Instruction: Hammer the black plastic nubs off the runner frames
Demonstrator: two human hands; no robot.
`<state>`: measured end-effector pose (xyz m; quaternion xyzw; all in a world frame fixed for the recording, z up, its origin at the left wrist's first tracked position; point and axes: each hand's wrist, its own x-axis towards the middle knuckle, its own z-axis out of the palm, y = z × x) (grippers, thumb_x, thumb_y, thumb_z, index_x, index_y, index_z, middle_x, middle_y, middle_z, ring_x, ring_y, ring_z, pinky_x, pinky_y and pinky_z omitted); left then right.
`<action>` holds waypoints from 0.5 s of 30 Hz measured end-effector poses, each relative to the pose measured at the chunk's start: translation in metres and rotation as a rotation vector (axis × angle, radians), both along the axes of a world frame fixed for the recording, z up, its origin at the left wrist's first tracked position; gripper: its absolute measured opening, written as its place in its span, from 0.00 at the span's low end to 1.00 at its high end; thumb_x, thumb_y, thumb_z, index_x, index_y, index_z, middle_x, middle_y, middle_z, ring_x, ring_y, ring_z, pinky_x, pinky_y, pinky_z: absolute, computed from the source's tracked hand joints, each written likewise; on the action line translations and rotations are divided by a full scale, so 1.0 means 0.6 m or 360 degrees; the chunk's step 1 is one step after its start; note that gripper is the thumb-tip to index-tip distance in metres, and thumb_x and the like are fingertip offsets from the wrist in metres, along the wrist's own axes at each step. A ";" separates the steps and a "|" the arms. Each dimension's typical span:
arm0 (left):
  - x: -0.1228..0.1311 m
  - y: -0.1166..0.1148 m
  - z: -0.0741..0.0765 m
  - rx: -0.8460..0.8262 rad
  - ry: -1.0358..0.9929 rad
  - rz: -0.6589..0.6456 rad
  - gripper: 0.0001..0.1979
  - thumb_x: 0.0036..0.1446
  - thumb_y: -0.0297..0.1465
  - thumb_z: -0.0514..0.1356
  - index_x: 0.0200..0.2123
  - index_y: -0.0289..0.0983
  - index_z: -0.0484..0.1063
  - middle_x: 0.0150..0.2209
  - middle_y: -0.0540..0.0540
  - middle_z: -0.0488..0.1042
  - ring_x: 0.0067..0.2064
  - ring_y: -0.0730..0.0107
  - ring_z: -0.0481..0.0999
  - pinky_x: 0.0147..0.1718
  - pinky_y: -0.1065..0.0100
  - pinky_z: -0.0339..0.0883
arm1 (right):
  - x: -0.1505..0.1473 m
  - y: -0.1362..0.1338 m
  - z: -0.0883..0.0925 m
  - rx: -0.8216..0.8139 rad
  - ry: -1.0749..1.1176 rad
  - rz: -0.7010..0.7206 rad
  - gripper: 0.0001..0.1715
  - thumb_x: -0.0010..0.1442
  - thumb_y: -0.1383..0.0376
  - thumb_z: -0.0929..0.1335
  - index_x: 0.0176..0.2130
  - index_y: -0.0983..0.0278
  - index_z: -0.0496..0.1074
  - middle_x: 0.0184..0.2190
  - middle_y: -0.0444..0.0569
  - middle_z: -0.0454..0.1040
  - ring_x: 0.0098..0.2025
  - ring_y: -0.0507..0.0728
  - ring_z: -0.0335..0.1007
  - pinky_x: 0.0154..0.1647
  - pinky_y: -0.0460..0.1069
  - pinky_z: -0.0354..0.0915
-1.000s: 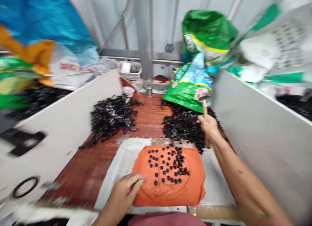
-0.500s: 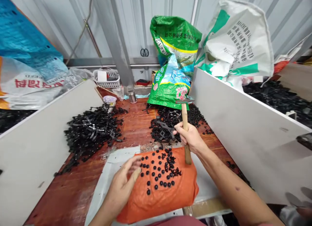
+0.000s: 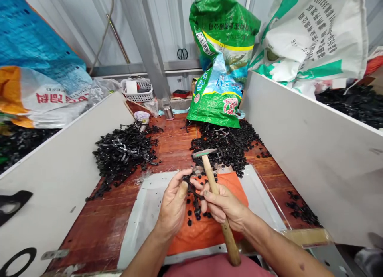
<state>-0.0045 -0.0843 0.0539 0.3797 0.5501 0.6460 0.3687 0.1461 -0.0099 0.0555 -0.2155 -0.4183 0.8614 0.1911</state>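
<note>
Held in my right hand [image 3: 223, 203] is a hammer [image 3: 210, 175] with a wooden handle, its metal head pointing up and away from me. My left hand [image 3: 175, 203] is closed, thumb and fingers on a dark, thin black plastic piece [image 3: 196, 192]. The fingertips of my right hand also meet this piece, so it spans the gap between both hands. Below them lies an orange cloth [image 3: 191, 239], strewn with small round black parts [image 3: 189, 222]. My hands hide much of the cloth and some of the parts.
Heaps of black plastic parts lie at left [image 3: 125, 147] and behind the cloth [image 3: 230, 143]. A green sack [image 3: 221, 61] stands at the back. White partitions [image 3: 314, 129] flank the red-brown tabletop [image 3: 170, 135]. A white basket [image 3: 137, 94] and a metal cup [image 3: 168, 112] stand at back left.
My right hand has drawn the hammer back towards me from the rear heap. My left hand, open before, has moved right and closed on the black plastic piece. The view has shifted.
</note>
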 end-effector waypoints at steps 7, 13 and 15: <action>0.005 -0.017 0.016 -0.0042 -0.0377 -0.0155 0.22 0.61 0.50 0.62 0.41 0.36 0.73 0.41 0.41 0.78 0.43 0.60 0.77 0.43 0.63 0.72 | -0.012 -0.007 -0.012 0.0272 -0.0140 -0.0086 0.25 0.57 0.46 0.75 0.37 0.63 0.69 0.27 0.43 0.77 0.11 0.43 0.51 0.10 0.42 0.46; -0.068 -0.065 0.001 -0.0361 0.0030 0.0145 0.21 0.62 0.51 0.59 0.42 0.38 0.74 0.36 0.48 0.74 0.34 0.70 0.69 0.34 0.71 0.66 | 0.025 0.013 -0.008 0.0865 -0.0347 -0.0466 0.18 0.59 0.54 0.74 0.45 0.61 0.75 0.40 0.49 0.79 0.44 0.57 0.75 0.50 0.52 0.69; -0.097 -0.087 -0.015 -0.0573 0.0321 0.0083 0.19 0.64 0.49 0.57 0.41 0.39 0.74 0.34 0.49 0.72 0.35 0.69 0.69 0.34 0.71 0.65 | 0.050 0.020 -0.009 0.0889 -0.0476 -0.0472 0.18 0.61 0.54 0.72 0.46 0.61 0.74 0.34 0.47 0.78 0.40 0.57 0.75 0.49 0.53 0.68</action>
